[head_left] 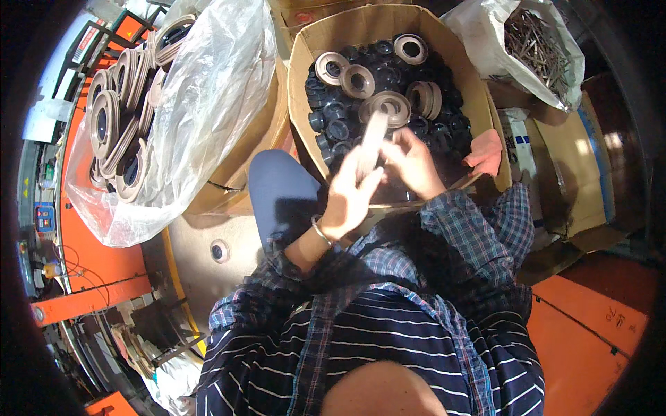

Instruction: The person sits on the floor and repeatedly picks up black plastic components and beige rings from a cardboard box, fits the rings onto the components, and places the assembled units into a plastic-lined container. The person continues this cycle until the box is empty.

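Observation:
My left hand (349, 197) is closed on a tan ring-shaped part (374, 142), turned edge-on and blurred in the sunlight. Close beside it, my right hand (415, 165) has its fingers bent and drawn together; whatever they hold, if anything, is hidden. Both hands are over the near side of a cardboard box (303, 76) full of small black round parts (338, 130). On top of these lie several tan flanged rings (357, 81), some with black centres.
At the left, a clear plastic bag (222, 90) holds many stacked tan rings (104, 125). One ring (219, 251) lies on the floor. A white sack (479, 35) of thin brown strips stands far right. A pink cloth (484, 151) hangs over the box's right edge.

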